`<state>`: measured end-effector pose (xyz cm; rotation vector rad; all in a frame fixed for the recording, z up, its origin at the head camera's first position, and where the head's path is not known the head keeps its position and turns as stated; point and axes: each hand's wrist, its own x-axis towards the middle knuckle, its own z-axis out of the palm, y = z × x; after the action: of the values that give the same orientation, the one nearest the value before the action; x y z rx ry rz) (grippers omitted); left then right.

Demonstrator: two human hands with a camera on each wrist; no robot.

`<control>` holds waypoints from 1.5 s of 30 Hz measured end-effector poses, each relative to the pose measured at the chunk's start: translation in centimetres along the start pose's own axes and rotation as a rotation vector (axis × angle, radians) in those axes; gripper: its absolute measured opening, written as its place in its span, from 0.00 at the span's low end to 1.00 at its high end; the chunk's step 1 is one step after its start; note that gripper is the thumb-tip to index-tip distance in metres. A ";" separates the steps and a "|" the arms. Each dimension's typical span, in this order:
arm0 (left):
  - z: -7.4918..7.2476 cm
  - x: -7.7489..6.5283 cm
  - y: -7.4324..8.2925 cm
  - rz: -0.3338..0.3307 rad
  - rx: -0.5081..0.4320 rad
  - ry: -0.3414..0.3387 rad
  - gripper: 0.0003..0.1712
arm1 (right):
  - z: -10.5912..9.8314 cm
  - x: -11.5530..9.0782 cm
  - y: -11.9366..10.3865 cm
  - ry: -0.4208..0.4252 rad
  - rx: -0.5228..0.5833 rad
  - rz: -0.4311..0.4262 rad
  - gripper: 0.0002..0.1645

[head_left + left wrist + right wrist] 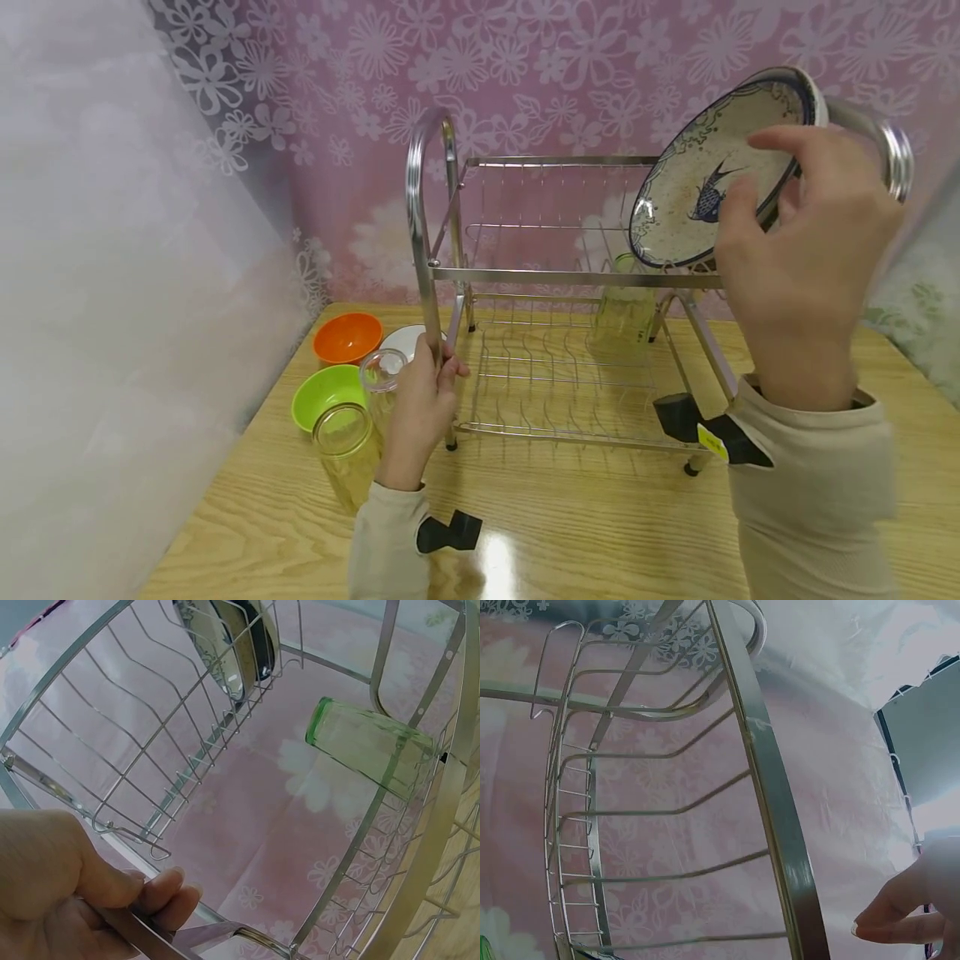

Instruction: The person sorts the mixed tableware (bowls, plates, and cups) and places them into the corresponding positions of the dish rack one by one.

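My left hand (426, 400) grips the left front upright of a two-tier metal dish rack (525, 277). In the left wrist view, the fingers (161, 892) of that hand curl round the metal bar. At the upper right, my right hand (817, 242) is raised before a white plate (678, 192) with a blue fish and a dark patterned rim. Its thumb and forefinger are spread apart, with nothing visible between them. The plate stands tilted on the upper tier, another dish close behind it. A green-tinted glass (626, 312) stands upside down on the lower tier.
Left of the rack on the wooden table (247, 517) are an orange bowl (347, 337), a green bowl (326, 396), a white dish (408, 340), a clear glass (382, 375) and a yellowish glass (348, 454). A pink floral curtain (360, 150) hangs behind.
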<state>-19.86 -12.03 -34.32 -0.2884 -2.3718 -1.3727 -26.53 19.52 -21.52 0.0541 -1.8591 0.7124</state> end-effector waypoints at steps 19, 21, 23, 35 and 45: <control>0.4 0.4 -0.2 0.013 -0.004 -0.004 0.04 | -3.0 -3.1 -10.0 -0.067 -0.146 0.402 0.22; 0.4 0.5 -0.2 0.013 -0.003 -0.003 0.04 | -3.5 -2.1 -9.6 -0.175 -0.258 0.420 0.25; 0.4 0.5 -0.2 0.011 -0.003 0.000 0.04 | -3.5 -1.1 -9.2 -0.283 -0.337 0.410 0.30; 0.9 -0.2 -0.2 -0.027 -0.002 0.009 0.04 | -2.2 -1.0 -8.2 -0.220 -0.309 0.285 0.34; 0.9 0.0 -0.2 0.026 0.044 0.075 0.05 | -2.0 -1.3 -9.3 -0.363 -0.364 -0.017 0.41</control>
<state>-20.15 -11.33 -34.89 -0.2503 -2.3260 -1.2950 -20.96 12.48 -18.01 -0.0394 -2.3086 0.3570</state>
